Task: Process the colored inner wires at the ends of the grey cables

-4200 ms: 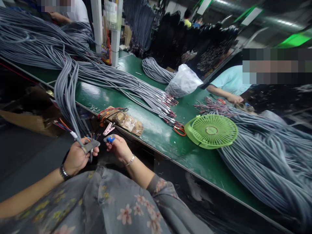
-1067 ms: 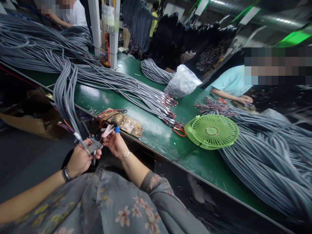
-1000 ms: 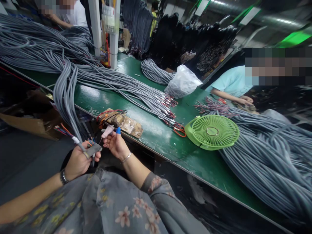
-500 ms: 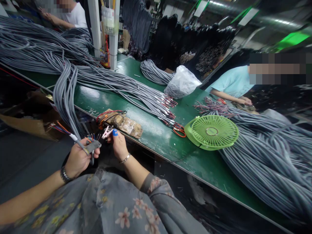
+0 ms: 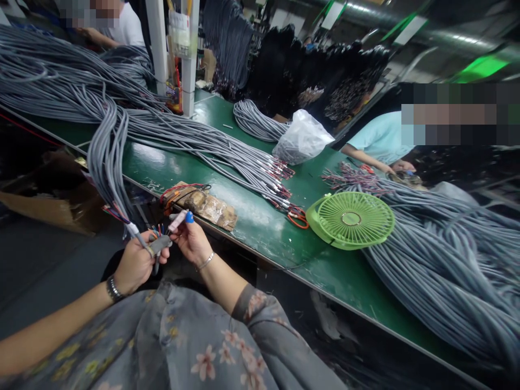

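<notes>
My left hand (image 5: 136,266) is closed around a grey cable (image 5: 139,238) whose coloured wires fan out at its end. Its thumb and fingers, with grey wrapping on them, pinch near other short coloured wires (image 5: 156,232). Just to the right, my right hand (image 5: 190,241) is closed on a small pinkish clip (image 5: 177,221), its blue-covered thumb on top. The clip is close to the wires; whether it touches them is unclear. Behind the hands, a taped brown block (image 5: 209,206) with red and black leads lies at the table edge.
Long bundles of grey cables (image 5: 195,138) cross the green table (image 5: 260,227). A green fan (image 5: 350,218) stands at the right, with more cables (image 5: 439,260) beyond. A plastic bag (image 5: 303,138) lies behind. Two people sit across the table; a cardboard box (image 5: 52,208) is below left.
My right hand has turned and moved slightly left and down with the clip, closer to my left hand. The wires at the cable's end have shifted right. The person at the right has leaned left.
</notes>
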The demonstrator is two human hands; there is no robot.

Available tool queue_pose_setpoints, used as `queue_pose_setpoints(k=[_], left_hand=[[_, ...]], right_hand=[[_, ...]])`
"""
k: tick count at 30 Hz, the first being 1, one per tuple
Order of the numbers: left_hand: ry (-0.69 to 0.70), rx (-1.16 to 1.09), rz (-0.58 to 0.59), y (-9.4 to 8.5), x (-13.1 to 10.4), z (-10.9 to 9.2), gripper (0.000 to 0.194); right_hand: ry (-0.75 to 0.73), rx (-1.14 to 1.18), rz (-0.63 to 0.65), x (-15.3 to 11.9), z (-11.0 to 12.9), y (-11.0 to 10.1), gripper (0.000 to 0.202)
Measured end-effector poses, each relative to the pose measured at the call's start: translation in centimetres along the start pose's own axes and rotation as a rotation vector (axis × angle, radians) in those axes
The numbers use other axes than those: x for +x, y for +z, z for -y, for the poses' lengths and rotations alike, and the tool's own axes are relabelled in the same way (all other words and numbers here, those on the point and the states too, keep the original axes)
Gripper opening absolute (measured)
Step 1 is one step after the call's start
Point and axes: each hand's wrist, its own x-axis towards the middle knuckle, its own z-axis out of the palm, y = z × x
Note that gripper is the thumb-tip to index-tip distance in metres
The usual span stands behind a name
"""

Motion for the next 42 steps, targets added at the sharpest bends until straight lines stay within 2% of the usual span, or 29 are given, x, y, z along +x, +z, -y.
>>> queue_pose_setpoints(k=[5, 9, 13, 17, 22, 30, 37, 42], left_hand=[[0.047, 0.022, -0.01, -0.5, -0.8, -0.1, 0.032], [0.155, 0.08, -0.045, -1.3, -1.1, 0.1, 0.027], [0.288, 0.176, -0.086, -1.8, -0.7, -0.2, 0.023], [0.409, 0.276, -0.101, -1.6, -0.1, -0.9, 0.02], [0.485, 0.375, -0.139, -1.3, 0.6, -0.9, 0.018], [0.529, 0.579, -0.115, -1.6, 1.0, -0.2, 0.018], [0.53, 0.488, -0.089, -1.9, 0.6, -0.1, 0.022], [0.395, 0.352, -0.098, -2.7, -0.3, 0.0, 0.022]], right_hand=[[0.077, -0.023, 0.053, -0.4, 0.6, -0.4, 0.059], [0.096, -0.044, 0.093, -0.9, 1.3, -0.2, 0.05], [0.026, -0.091, 0.062, -1.1, 1.3, 0.0, 0.04], [0.022, -0.099, 0.049, -1.1, 1.0, 0.1, 0.043], [0.063, 0.008, 0.023, -0.9, 0.8, 0.2, 0.036], [0.028, 0.02, -0.021, -0.4, -0.1, 0.3, 0.034], [0.095, 0.092, -0.009, -0.9, 0.1, 0.2, 0.044], [0.108, 0.069, 0.004, -1.0, 0.0, -0.9, 0.053]])
